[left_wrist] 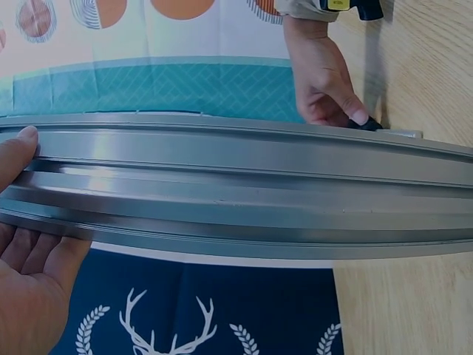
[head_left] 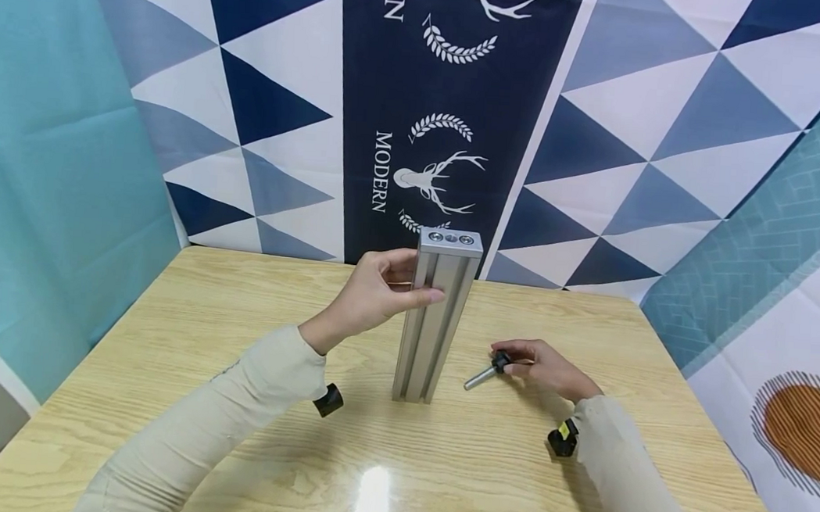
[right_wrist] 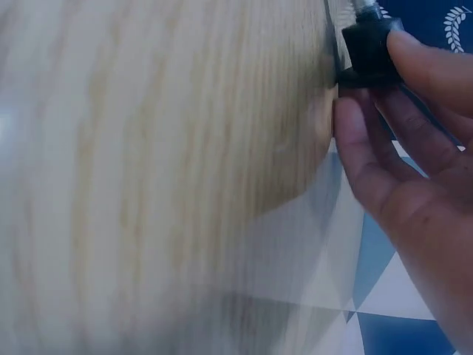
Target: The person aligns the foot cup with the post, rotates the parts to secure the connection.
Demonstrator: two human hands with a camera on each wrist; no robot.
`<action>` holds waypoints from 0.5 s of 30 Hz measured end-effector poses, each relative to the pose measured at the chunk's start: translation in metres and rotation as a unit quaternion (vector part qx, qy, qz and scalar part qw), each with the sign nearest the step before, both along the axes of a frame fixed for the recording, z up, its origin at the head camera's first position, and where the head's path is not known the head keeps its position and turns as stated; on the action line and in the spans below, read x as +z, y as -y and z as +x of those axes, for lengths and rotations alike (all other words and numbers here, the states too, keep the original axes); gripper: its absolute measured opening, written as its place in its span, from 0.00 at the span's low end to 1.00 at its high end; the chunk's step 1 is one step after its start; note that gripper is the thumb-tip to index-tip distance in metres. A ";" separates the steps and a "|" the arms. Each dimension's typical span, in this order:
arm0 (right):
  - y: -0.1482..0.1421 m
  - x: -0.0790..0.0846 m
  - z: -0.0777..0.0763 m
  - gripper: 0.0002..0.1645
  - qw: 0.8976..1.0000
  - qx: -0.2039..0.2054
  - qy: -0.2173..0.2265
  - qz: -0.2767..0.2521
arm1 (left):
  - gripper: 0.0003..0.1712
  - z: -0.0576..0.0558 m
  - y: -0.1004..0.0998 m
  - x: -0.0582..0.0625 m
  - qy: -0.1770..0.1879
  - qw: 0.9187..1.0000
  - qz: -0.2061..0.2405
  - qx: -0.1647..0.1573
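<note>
1. The aluminium profile stands on end mid-worktop, short of the far edge and well in from the left and right edges. Its narrow foot could let it topple if the upper part is pushed sideways.

2. The left grip is curled round the profile's upper part, thumb on the front face and fingers behind, parted by the profile's thickness. Holding so high, a small twist of the wrist might tilt the column or slide its foot.

3. The right grip is closed to a pinch on a black knob, out towards the worktop's far right corner. Held by fingertips alone, the knob could turn or slip and roll towards the right edge.

4. The knob's silver shaft points towards the profile's foot, apart from it. A hasty leftward sweep could strike or scratch the metal. Whether its tip touches the worktop, I cannot tell.

5. The black wrist camera by the right sleeve sits low; dropping that forearm could bump it on the worktop.
</note>
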State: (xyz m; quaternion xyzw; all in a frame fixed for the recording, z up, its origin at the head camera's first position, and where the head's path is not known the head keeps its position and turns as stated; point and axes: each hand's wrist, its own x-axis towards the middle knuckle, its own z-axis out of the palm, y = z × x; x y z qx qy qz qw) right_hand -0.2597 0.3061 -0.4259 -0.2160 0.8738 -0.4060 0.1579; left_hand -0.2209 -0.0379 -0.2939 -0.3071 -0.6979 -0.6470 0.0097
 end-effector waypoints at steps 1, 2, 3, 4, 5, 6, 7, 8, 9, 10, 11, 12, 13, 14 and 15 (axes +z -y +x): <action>0.000 0.001 0.000 0.24 1.000 -0.003 0.000 0.000 | 0.24 0.000 0.000 0.000 0.000 1.000 0.000 0.000; 0.000 0.003 0.001 0.24 1.000 -0.007 0.004 -0.004 | 0.24 0.000 0.000 0.000 0.000 1.000 0.000 0.000; 0.001 0.005 0.001 0.24 1.000 -0.012 0.008 -0.010 | 0.24 0.000 0.000 0.000 0.000 1.000 0.000 0.000; 0.001 0.007 0.001 0.25 1.000 -0.015 0.012 -0.015 | 0.24 0.001 0.000 0.000 0.001 1.000 0.000 0.000; 0.001 0.009 0.001 0.26 0.999 -0.017 0.017 -0.023 | 0.24 0.001 0.001 0.000 0.001 1.000 0.000 0.000; 0.001 0.012 0.001 0.26 0.999 -0.020 0.020 -0.027 | 0.24 0.001 0.001 0.000 0.001 1.000 0.000 0.000; 0.001 0.016 0.001 0.27 0.999 -0.024 0.024 -0.030 | 0.24 0.001 0.001 0.000 0.002 1.000 0.000 0.000; 0.002 0.020 0.001 0.28 0.999 -0.029 0.026 -0.032 | 0.24 0.001 0.001 0.000 0.003 1.000 0.000 -0.001; 0.003 0.026 0.001 0.28 0.999 -0.032 0.021 -0.030 | 0.24 0.001 0.001 0.001 0.003 1.000 0.000 -0.001; 0.004 0.033 0.000 0.29 0.999 -0.034 0.015 -0.027 | 0.24 0.001 0.001 0.001 0.002 1.000 0.000 -0.002; 0.006 0.040 0.000 0.29 0.999 -0.037 0.007 -0.023 | 0.24 0.001 0.001 0.001 0.002 1.000 0.000 -0.003; 0.007 0.049 0.001 0.29 0.999 -0.041 -0.001 -0.018 | 0.24 0.001 0.001 0.001 0.001 1.000 0.000 -0.004; 0.009 0.059 0.001 0.29 0.999 -0.047 -0.011 -0.013 | 0.24 0.001 0.001 0.001 0.001 1.000 -0.001 -0.004; 0.011 0.069 0.001 0.29 0.998 -0.049 -0.024 -0.009 | 0.24 0.001 0.001 0.001 0.001 1.000 -0.001 -0.004; 0.013 0.080 0.002 0.28 0.998 -0.054 -0.036 -0.007 | 0.24 0.001 0.001 0.002 0.001 1.000 -0.002 -0.004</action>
